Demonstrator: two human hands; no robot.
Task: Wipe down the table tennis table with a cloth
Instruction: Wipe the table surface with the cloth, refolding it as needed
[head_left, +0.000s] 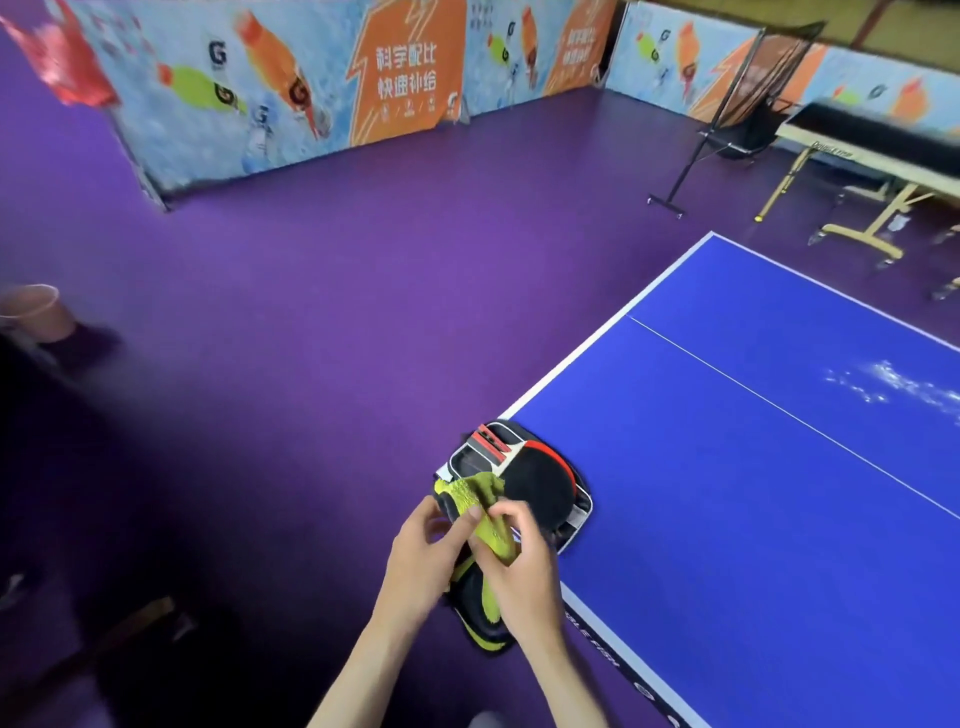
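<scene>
both hands (470, 551) pinch the yellow-green cloth (475, 496) over the racket case (519, 483) at the tabletop (727, 467) corner; wiping not begun, next: carry cloth onto the wet patch (893, 384).

Both forearms reach forward, left hand (423, 551) and right hand (511, 566) close together, fingers (470, 519) curled, pinching.

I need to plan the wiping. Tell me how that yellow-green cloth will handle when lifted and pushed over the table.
The cloth probably stays floppy: it bunches and drapes between the left hand and right hand. It looks light, since fingertips alone pinch it up. Its nubby weave should likely drag on the table rather than slip.
</scene>
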